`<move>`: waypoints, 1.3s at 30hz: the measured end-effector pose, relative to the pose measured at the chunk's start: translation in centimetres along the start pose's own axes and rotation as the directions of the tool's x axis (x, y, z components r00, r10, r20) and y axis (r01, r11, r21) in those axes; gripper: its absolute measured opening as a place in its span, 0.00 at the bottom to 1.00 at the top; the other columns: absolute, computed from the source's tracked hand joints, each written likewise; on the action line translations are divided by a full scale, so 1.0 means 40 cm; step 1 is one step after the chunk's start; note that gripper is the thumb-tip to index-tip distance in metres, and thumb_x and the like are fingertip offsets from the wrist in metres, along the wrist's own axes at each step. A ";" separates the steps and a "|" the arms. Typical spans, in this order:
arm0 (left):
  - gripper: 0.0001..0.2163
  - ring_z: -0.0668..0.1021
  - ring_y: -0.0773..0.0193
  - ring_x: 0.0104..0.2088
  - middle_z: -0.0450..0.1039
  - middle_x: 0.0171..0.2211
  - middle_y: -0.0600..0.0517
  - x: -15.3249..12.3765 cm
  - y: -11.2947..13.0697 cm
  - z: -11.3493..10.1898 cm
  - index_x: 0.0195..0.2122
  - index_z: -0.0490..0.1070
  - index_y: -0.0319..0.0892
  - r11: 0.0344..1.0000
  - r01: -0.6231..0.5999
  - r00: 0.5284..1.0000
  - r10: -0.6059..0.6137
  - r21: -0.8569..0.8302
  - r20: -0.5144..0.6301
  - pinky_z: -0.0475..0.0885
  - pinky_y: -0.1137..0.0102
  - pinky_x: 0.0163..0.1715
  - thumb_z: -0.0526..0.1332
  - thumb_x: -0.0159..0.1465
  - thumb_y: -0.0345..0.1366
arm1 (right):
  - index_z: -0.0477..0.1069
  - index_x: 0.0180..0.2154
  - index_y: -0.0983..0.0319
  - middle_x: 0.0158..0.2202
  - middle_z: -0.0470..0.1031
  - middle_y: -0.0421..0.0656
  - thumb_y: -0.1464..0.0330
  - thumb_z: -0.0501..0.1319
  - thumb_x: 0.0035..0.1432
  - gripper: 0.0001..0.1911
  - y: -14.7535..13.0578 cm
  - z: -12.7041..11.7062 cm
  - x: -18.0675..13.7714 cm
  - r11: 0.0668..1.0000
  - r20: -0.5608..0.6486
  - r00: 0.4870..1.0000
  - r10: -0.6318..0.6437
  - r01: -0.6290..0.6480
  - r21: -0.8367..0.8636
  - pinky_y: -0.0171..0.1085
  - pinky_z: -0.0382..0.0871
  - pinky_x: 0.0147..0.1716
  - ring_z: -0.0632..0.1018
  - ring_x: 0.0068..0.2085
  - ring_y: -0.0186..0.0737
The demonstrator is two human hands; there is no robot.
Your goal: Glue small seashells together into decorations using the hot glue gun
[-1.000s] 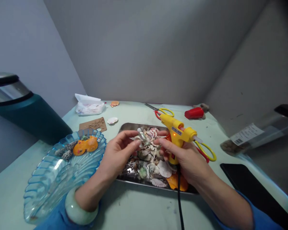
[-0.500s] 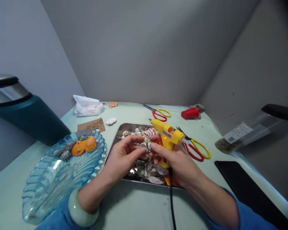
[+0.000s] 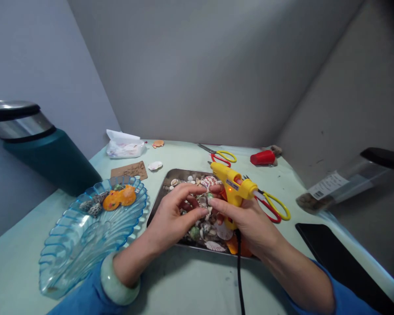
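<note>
My right hand [image 3: 249, 218] grips a yellow hot glue gun [image 3: 233, 186] over a metal tray [image 3: 159, 199] filled with several seashells; its orange light glows and its black cord [image 3: 239, 271] runs toward me. My left hand [image 3: 175, 214] hovers over the tray, fingers curled, its fingertips meeting my right forefinger around a small shell [image 3: 210, 197]. Which hand holds that shell is hard to tell. A pale green bangle [image 3: 113, 284] sits on my left wrist.
A blue shell-shaped glass dish [image 3: 82, 232] with an orange shell and dark shells lies at left. Two yellow-and-red scissors [image 3: 272, 205], a red cap [image 3: 262, 157], a brown card [image 3: 129, 169], a plastic bag [image 3: 123, 146], a teal flask [image 3: 42, 148], a black phone [image 3: 335, 253] and a clear jar [image 3: 344, 183] surround the tray.
The glue gun moved left and lower toward my left hand. My left hand dropped from holding a shiny shell up to curling down over the tray.
</note>
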State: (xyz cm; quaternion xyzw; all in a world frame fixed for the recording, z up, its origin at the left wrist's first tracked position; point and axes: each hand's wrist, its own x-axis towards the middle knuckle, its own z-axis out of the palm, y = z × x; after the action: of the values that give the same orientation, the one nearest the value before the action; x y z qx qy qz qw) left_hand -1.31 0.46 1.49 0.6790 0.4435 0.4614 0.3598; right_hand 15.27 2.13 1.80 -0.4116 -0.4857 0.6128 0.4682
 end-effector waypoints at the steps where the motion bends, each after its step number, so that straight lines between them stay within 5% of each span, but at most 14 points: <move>1: 0.14 0.73 0.70 0.31 0.69 0.44 0.49 -0.001 -0.002 0.000 0.46 0.71 0.44 0.998 -0.046 0.999 0.046 0.045 0.000 0.71 0.72 0.31 0.62 0.58 0.29 | 0.73 0.38 0.57 0.37 0.72 0.40 0.67 0.68 0.48 0.13 0.000 0.000 0.000 1.000 0.012 1.000 -0.006 0.006 0.002 0.33 0.66 0.23 0.71 0.30 0.34; 5: 0.15 0.73 0.70 0.31 0.68 0.46 0.50 -0.008 -0.009 -0.002 0.48 0.71 0.46 0.978 -0.133 0.991 0.136 0.157 -0.006 0.72 0.72 0.33 0.62 0.59 0.27 | 0.74 0.38 0.57 0.36 0.73 0.40 0.68 0.68 0.50 0.11 0.004 -0.003 0.002 1.000 0.043 0.999 -0.003 0.003 0.010 0.33 0.66 0.23 0.72 0.30 0.35; 14: 0.15 0.73 0.69 0.34 0.66 0.46 0.51 -0.002 -0.011 -0.011 0.49 0.72 0.50 0.996 -0.065 0.998 0.065 0.066 0.003 0.72 0.73 0.35 0.61 0.61 0.30 | 0.73 0.38 0.59 0.27 0.73 0.38 0.66 0.68 0.50 0.12 0.019 -0.008 0.009 0.996 0.117 0.992 0.049 -0.057 0.067 0.32 0.67 0.23 0.72 0.27 0.34; 22: 0.15 0.72 0.63 0.44 0.67 0.46 0.50 -0.004 -0.013 -0.010 0.49 0.72 0.50 0.997 -0.050 0.999 0.050 0.059 -0.004 0.71 0.72 0.37 0.61 0.61 0.30 | 0.73 0.39 0.58 0.29 0.72 0.37 0.68 0.69 0.49 0.13 0.021 -0.012 0.006 0.995 0.097 0.994 0.051 -0.058 0.077 0.30 0.66 0.23 0.71 0.27 0.31; 31: 0.13 0.74 0.68 0.33 0.70 0.43 0.49 -0.006 -0.016 -0.003 0.46 0.71 0.43 0.999 -0.006 0.999 0.007 0.034 -0.049 0.72 0.72 0.32 0.63 0.59 0.30 | 0.74 0.39 0.57 0.29 0.72 0.37 0.67 0.68 0.50 0.13 0.025 -0.013 0.008 0.995 0.103 0.992 0.066 -0.074 0.073 0.32 0.65 0.25 0.71 0.28 0.32; 39: 0.14 0.75 0.62 0.44 0.70 0.45 0.50 -0.007 -0.018 -0.006 0.45 0.73 0.46 0.997 -0.047 0.998 0.050 0.066 -0.047 0.73 0.72 0.37 0.63 0.58 0.28 | 0.73 0.41 0.57 0.33 0.74 0.38 0.66 0.67 0.50 0.14 0.023 -0.012 0.005 0.999 0.077 0.996 0.038 -0.037 -0.017 0.37 0.67 0.33 0.72 0.34 0.37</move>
State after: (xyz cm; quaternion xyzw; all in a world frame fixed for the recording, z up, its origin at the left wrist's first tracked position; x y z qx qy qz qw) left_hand -1.79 0.45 0.82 0.6896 0.4502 0.4717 0.3152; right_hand 15.53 2.33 0.79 -0.4001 -0.5005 0.6332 0.4342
